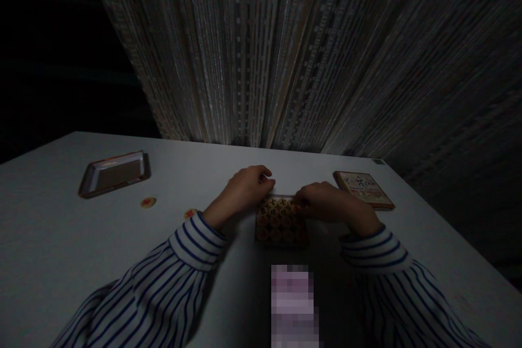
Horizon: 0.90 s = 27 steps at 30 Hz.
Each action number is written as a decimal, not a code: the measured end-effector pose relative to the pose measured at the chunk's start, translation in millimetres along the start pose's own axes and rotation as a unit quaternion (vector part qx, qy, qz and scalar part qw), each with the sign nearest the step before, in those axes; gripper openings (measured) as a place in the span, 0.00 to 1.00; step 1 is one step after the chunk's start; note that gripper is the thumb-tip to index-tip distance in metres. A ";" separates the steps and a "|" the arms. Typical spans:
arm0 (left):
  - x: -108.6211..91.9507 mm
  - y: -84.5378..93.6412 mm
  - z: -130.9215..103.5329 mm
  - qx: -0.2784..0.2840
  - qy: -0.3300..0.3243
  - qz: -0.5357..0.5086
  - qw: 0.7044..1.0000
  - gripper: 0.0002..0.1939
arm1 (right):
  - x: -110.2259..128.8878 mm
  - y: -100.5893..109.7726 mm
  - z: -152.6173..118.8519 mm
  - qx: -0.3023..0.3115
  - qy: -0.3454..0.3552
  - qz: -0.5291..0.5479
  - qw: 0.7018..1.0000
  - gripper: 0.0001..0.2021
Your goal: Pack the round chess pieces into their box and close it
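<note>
A box point(281, 244) full of round xiangqi pieces point(275, 221) lies on the table between my hands. The pieces sit in rows, with dark characters in the far rows and reddish ones in the near rows. My left hand point(250, 187) is at the box's far left corner, its thumb and forefinger bent with a gap between them. Over the far right corner, my right hand point(322, 201) has its fingers bent down and closed; a small reddish spot shows at the fingertips, but what they hold is hidden. One loose piece point(190, 213) lies beside my left cuff.
Another loose piece point(148, 203) lies farther left on the white table point(228, 299). A shallow tray-like lid point(92, 191) stands at the back left. A flat printed box point(365, 189) is at the right. Strip curtains point(261, 65) hang behind the table.
</note>
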<state>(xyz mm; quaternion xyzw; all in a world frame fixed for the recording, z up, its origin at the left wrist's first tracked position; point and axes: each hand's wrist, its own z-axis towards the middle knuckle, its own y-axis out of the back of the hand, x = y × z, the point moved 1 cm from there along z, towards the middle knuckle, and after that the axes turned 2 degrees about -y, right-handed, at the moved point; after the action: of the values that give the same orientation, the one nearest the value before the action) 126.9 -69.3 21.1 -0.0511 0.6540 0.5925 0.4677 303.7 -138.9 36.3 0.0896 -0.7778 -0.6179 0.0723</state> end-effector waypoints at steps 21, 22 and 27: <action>-2.2 3.1 -0.5 -0.003 -0.021 0.024 0.999 0.18 | -0.8 0.3 0.8 0.026 -0.018 -0.007 0.999 0.11; -2.0 2.7 -0.2 -0.002 -0.022 0.026 0.999 0.18 | -0.9 -0.1 0.7 0.024 -0.014 -0.007 1.000 0.11; -2.7 2.4 -0.1 0.003 -0.027 0.025 0.999 0.18 | -1.8 -2.1 0.6 0.019 -0.015 -0.003 1.000 0.11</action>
<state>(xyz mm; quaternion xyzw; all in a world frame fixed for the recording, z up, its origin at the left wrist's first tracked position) 126.8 -70.0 24.7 -0.0172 0.6444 0.6030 0.4699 305.4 -138.5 34.1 0.0842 -0.7899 -0.6048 0.0566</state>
